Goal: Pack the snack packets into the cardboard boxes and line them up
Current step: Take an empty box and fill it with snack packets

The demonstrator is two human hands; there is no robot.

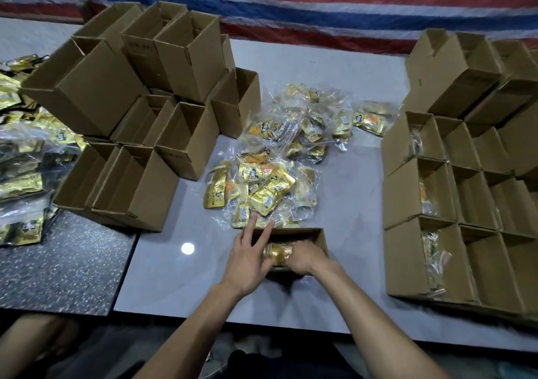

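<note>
An open cardboard box (pixel 318 240) lies on the white table right in front of me. Gold snack packets (pixel 278 253) sit inside it. My left hand (pixel 250 257) rests on the box's left end, two fingers stretched out, thumb against the packets. Inside the box, my right hand (pixel 305 257) is closed over the packets from the right. Just beyond the box lies a loose pile of gold snack packets in clear wrap (pixel 273 180), reaching toward the table's far side.
Empty open boxes (pixel 136 186) are stacked at the left. Rows of boxes (pixel 419 192) holding packets line the right side. More gold packets (pixel 20 180) lie on a dark speckled table (pixel 67 265) at far left. A striped tarp hangs behind.
</note>
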